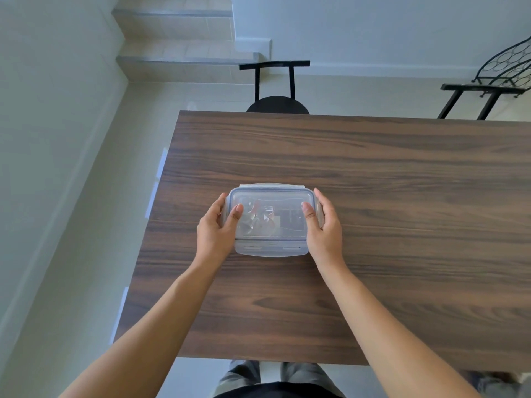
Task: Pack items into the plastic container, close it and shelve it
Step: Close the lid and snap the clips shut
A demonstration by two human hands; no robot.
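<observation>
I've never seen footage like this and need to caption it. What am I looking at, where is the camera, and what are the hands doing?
There is no machine here: a person wears one wide-angle camera on the head, looking down at their own arms. On the wooden table sits a clear plastic container with its lid on and packed items dimly visible inside. The left hand and right hand grip its two short ends, thumbs on the lid. A black chair stands beyond the table.

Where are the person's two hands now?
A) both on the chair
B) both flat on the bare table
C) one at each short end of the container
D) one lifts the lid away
C: the left hand and right hand grip opposite ends of the lidded plastic container.
</observation>
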